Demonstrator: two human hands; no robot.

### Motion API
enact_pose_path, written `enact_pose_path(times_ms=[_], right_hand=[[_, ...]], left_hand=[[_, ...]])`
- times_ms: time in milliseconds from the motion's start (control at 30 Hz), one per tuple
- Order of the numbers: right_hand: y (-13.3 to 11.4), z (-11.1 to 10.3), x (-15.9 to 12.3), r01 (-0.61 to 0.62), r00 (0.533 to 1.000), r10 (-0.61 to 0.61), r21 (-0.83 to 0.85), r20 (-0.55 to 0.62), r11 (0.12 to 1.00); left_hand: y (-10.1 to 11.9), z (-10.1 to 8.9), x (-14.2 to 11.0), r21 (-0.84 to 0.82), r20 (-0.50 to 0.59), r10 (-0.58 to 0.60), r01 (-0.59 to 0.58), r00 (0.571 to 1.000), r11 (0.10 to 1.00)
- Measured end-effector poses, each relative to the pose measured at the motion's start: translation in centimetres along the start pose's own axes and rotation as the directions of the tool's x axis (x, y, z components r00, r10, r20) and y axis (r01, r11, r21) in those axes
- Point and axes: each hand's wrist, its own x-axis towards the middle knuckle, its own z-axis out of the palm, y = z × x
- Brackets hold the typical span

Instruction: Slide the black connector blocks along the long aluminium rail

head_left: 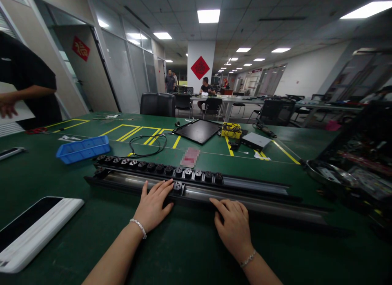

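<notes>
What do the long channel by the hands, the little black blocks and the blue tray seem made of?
Long channel: probably metal, dark outside; its smooth inner floor shows greyish reflections. Black blocks: likely moulded plastic, judging by their small glossy highlights. Blue tray: seemingly plastic, thin-walled and evenly coloured.

Gold 福 we read on red diamond sign (pixel 81 48), fixed to grey door (pixel 88 79) at 10 o'clock. At 12 o'clock, on white pillar (pixel 211 48), second red diamond (pixel 200 67): dark character, strokes too faint for us to confirm. Just below centre, toward 6 o'clock, red card (pixel 190 157) on worktop (pixel 183 252): pixelated, unreadable to us. Shirt mark (pixel 5 59), 9 o'clock: too small.
</notes>
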Motion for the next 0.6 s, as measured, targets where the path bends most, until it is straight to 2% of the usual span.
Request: enact_pose_path(times_ms=[267,600], right_hand=[[-0.08,-0.05,0.11,-0.016,1.000,0.017,0.054,-0.015,0.998],[0.02,0.02,0.01,-0.005,1.000,0.005,0.026,-0.013,1.000]], left_hand=[[0.23,-0.09,-0.01,-0.019,0.014,-0.009,0.009,1.000,1.000],[0.21,-0.09,0.01,-0.021,0.020,-0.013,0.013,1.000,1.000]])
